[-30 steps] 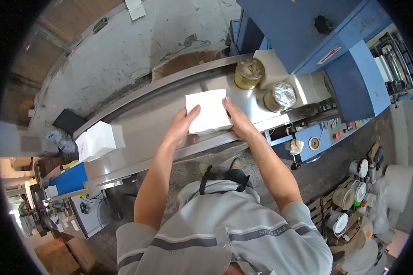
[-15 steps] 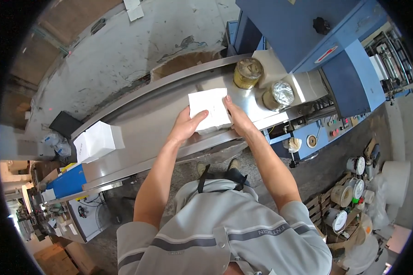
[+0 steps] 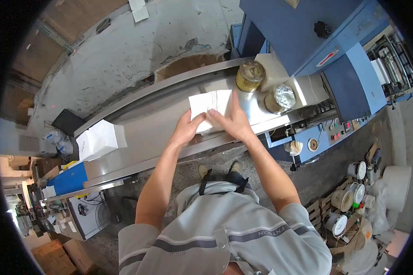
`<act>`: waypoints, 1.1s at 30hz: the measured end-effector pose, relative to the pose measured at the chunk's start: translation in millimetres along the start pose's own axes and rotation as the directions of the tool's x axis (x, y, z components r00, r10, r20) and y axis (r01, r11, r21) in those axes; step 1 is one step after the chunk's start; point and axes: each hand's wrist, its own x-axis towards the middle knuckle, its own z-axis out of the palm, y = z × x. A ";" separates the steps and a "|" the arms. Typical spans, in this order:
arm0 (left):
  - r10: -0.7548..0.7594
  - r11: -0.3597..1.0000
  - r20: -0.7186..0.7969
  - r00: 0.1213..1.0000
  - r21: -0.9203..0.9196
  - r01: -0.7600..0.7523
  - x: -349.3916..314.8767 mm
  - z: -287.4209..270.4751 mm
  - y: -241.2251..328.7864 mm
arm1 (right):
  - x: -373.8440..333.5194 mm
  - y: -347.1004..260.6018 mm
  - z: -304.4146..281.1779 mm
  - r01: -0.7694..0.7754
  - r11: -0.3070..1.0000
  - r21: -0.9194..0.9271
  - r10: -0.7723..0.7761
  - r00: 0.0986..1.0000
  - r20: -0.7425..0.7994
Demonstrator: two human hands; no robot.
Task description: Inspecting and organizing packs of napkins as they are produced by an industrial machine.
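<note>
Over the metal conveyor trough, I hold a small stack of white paper sheets (image 3: 199, 101) between both hands. My left hand (image 3: 184, 129) grips its near left side, with the thumb laid on top. Around the right side is my right hand (image 3: 234, 121), fingers along the edge and thumb pressed on the top near the middle. A crease or gap runs through the sheets by that thumb. Their undersides and my lower fingers are hidden.
A larger white paper stack (image 3: 98, 141) stands at the trough's left end. Two cans, one dull yellow (image 3: 250, 77) and one foil-topped (image 3: 280, 99), sit to the right beside the blue machine (image 3: 303, 34). Pails (image 3: 342, 200) stand on a pallet at lower right.
My right thumb has moved from the stack's right edge in toward its middle. The sheets now show a crease or gap there, and their right part has shifted.
</note>
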 end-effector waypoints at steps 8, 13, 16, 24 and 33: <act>-0.067 0.998 -0.029 0.997 -0.013 0.067 -1.2 3.9 4.9 | -4.0 -6.4 2.9 0.053 0.991 -0.124 -0.046 0.997 0.061; -0.038 0.999 -0.027 0.999 -0.027 0.037 0.3 1.2 -0.6 | -3.4 -2.1 1.4 0.025 0.997 -0.076 -0.019 0.996 0.088; -0.023 0.999 -0.020 1.000 -0.046 0.022 2.1 0.3 -4.0 | -3.5 -1.2 -0.3 0.034 0.996 -0.078 -0.028 0.996 0.086; -0.046 0.996 -0.030 0.999 -0.083 0.043 2.3 2.2 -2.5 | -3.7 8.0 -1.6 0.016 1.000 0.018 -0.018 0.996 0.087; 0.047 0.989 -0.135 0.990 0.143 -0.027 1.2 13.8 7.0 | -8.9 0.7 -5.0 0.058 0.994 -0.095 -0.051 0.996 0.071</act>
